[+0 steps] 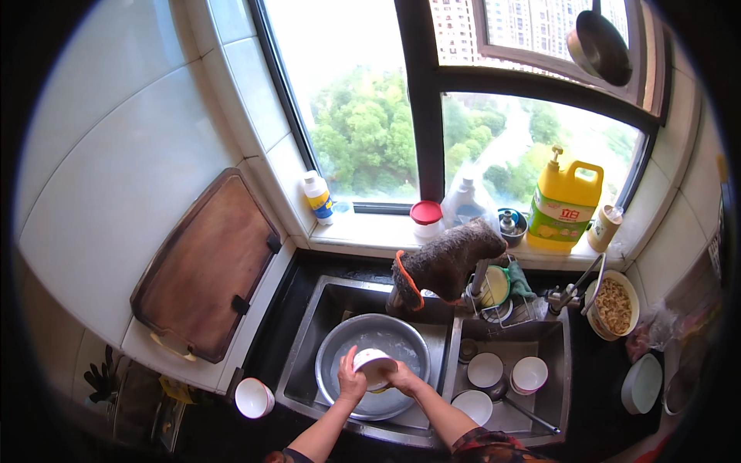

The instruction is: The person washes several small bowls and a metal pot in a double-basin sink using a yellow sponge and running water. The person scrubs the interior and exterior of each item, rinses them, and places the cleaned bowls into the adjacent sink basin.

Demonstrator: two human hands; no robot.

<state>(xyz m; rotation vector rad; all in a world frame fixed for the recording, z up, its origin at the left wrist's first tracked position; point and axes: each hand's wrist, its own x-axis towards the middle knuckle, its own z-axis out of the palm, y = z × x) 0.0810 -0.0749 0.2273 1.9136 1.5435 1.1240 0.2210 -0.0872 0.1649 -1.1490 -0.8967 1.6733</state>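
A white bowl [373, 366] is held by both my hands over a wide metal basin [425, 347] of water. My left hand [352, 379] grips its left side, thumb up along the rim. On the opposite side my right hand [405, 379] holds the rim. The basin sits in the left bowl of a stainless steel sink [301, 341]. In the right sink bowl [556, 370] lie several white bowls [485, 370] and a metal ladle [521, 405]. What is under the held bowl in the water is partly hidden.
A dark cloth with orange edging [446, 260] hangs over the faucet. A white cup [253, 398] stands on the black counter at left. A wooden cutting board [211, 272] leans on the left wall. Bottles, including a yellow detergent jug [564, 202], line the windowsill. A tub of food scraps [613, 307] stands right.
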